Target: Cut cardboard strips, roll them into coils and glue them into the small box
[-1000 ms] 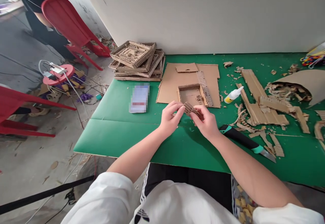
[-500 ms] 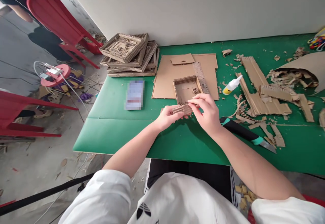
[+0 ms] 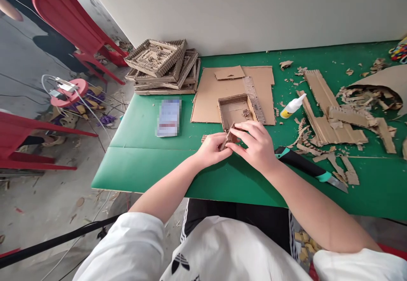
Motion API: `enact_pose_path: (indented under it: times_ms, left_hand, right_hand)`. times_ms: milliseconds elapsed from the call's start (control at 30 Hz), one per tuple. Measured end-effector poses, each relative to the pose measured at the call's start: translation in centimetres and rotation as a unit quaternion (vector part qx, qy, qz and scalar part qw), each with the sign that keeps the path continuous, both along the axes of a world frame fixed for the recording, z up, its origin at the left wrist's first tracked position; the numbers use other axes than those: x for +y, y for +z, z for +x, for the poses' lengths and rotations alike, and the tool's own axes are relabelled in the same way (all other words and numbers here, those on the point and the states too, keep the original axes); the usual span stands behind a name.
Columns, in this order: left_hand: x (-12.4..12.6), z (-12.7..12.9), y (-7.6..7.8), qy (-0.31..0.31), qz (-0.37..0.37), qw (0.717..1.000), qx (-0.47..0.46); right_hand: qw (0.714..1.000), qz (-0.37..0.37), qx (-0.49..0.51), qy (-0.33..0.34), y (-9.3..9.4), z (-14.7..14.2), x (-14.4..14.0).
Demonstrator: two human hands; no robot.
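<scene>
Between my two hands a small piece of corrugated cardboard (image 3: 228,136) stands tilted on edge. My left hand (image 3: 212,150) grips it from the left, thumb along its lower side. Fingers of my right hand (image 3: 254,143) pinch it from the right, partly hiding it. Just beyond my hands an open cardboard box frame (image 3: 234,99) rests on a flat cardboard sheet (image 3: 203,102), with a small crumpled scrap (image 3: 246,113) inside. A clear ruler (image 3: 254,98) lies along the box's right side.
A glue bottle (image 3: 292,106) and a utility knife (image 3: 311,168) lie to the right among cardboard strips (image 3: 330,115). A phone (image 3: 168,118) and stacked cardboard frames (image 3: 162,66) are on the left. Red chairs (image 3: 68,22) stand beyond the table's left edge.
The cardboard piece has turned from lying nearly flat to standing on edge. My right fingers have moved from its far edge to grip its side.
</scene>
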State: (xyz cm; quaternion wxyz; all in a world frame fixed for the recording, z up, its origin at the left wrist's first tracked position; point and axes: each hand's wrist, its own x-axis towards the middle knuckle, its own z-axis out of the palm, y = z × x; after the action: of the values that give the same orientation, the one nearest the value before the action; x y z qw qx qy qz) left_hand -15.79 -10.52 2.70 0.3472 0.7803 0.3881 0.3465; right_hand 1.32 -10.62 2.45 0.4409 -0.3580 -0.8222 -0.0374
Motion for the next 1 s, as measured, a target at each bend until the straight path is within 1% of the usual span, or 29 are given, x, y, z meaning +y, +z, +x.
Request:
enact_pose_path:
  times_ms: [67,100,233,433,733,1000]
  left_hand:
    - [-0.1,0.0,-0.3,0.017,0.071,0.997,0.029]
    - [-0.2,0.1,-0.4,0.024,0.094,0.994,0.040]
    - [-0.3,0.0,-0.7,0.040,0.142,0.987,0.064]
    - [-0.2,-0.1,-0.9,0.054,0.171,0.980,0.086]
    - [-0.3,-0.2,-1.2,0.062,0.197,0.971,0.120]
    - [-0.3,-0.1,-0.9,0.050,0.205,0.970,0.118]
  right_hand:
    - [1.000,0.003,0.006,-0.001,0.0,-0.1,-0.2]
    - [1.000,-0.002,0.010,-0.001,0.0,-0.2,-0.2]
    - [1.000,-0.019,0.009,0.000,0.0,-0.4,-0.5]
    - [1.000,0.004,-0.002,-0.009,0.0,-0.5,-0.5]
    - [0.999,-0.025,0.027,-0.015,-0.2,-0.8,-0.7]
    - [0.998,-0.043,0.040,-0.019,0.0,-1.1,-0.7]
